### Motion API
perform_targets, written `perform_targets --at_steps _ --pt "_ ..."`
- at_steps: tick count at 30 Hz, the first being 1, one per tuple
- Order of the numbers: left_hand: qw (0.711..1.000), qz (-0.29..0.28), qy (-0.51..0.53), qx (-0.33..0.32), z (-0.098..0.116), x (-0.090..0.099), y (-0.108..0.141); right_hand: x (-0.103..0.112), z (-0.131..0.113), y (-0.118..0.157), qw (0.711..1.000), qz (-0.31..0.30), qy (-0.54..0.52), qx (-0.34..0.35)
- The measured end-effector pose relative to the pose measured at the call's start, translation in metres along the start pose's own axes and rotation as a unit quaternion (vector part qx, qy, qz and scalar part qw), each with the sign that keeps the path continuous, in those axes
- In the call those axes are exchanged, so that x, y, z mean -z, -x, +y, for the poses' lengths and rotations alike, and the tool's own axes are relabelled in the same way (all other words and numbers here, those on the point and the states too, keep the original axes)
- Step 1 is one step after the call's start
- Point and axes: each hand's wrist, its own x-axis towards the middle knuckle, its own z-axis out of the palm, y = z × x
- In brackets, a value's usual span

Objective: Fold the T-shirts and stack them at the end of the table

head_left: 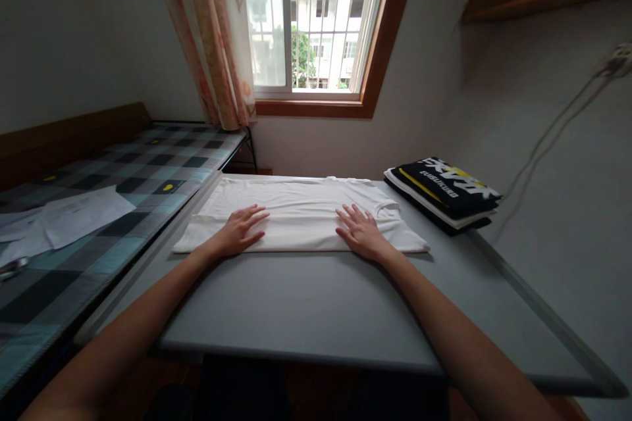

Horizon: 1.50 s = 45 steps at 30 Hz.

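A white garment [301, 210] lies flat on the grey table [306, 309], its near part folded over in a long strip. A curved neckline edge shows at its right side. My left hand [241, 230] rests palm down on the left part of the folded strip, fingers spread. On the right part of the strip lies my right hand [361, 230], also flat with its fingers apart. Neither hand grips the cloth.
A stack of folded clothes [444, 191], black on top with white and yellow print, sits at the table's back right. To the left is a bed with a checked cover [168, 177] and papers [74, 217]. A window [320, 26] and curtain [212, 33] are behind.
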Motion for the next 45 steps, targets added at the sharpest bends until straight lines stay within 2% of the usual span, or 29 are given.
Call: perform_targets --at_steps 3,5,9,16,20,25,27,34,45 --pt "0.997 -0.074 -0.020 0.005 0.004 -0.004 -0.001 -0.001 -0.003 0.000 0.999 -0.046 -0.003 -0.002" --pt "0.995 -0.092 -0.031 0.017 0.002 -0.003 0.000 0.000 0.000 0.000 0.998 -0.058 0.001 -0.017" --pt "0.994 -0.103 -0.040 0.020 -0.002 -0.003 0.000 0.004 0.014 0.005 0.998 -0.063 0.014 -0.025" --pt "0.994 -0.101 -0.034 0.015 -0.001 -0.004 -0.001 0.011 0.067 0.028 0.995 -0.058 0.036 -0.076" --pt "0.995 -0.094 -0.017 0.020 -0.001 -0.003 -0.003 0.010 0.082 0.031 0.995 -0.048 0.039 -0.083" --pt "0.999 0.014 0.011 0.026 -0.013 -0.003 0.008 0.005 0.083 0.028 0.995 -0.042 0.037 -0.081" --pt "0.998 0.032 -0.001 0.045 -0.021 0.000 0.019 0.004 0.082 0.028 0.995 -0.045 0.038 -0.083" --pt "0.990 -0.077 -0.053 0.109 -0.039 0.012 0.047 0.007 0.080 0.029 0.995 -0.048 0.041 -0.083" --pt "0.990 -0.089 -0.070 0.088 -0.038 0.012 0.061 0.012 0.070 0.046 0.993 -0.056 0.044 -0.094"
